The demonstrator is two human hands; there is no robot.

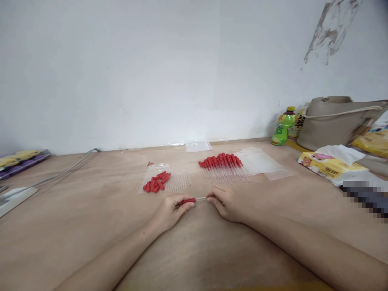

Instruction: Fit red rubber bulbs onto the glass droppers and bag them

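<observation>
Between thumb and fingers, my left hand (pixel 174 208) pinches a red rubber bulb (pixel 188 200). A thin clear dropper tube (pixel 200 199) runs from the bulb's open end across to my right hand (pixel 222 202), whose closed fingertips grip its far end. Just beyond my left hand, loose red bulbs (pixel 156 182) lie in a pile on a clear plastic bag. Beside them is a row of bare clear tubes (pixel 178 180). Past my right hand lie several droppers (pixel 224 165) with red bulbs on their tubes, lined up side by side.
Clear plastic bags (pixel 260 161) lie right of the droppers. Farther right are a tissue pack (pixel 330 165), a green bottle (pixel 283 127) and a grey-beige bag (pixel 330 121). At left, a grey cable (pixel 72 165) crosses the table near purple and yellow packages (pixel 22 161). A white wall stands behind.
</observation>
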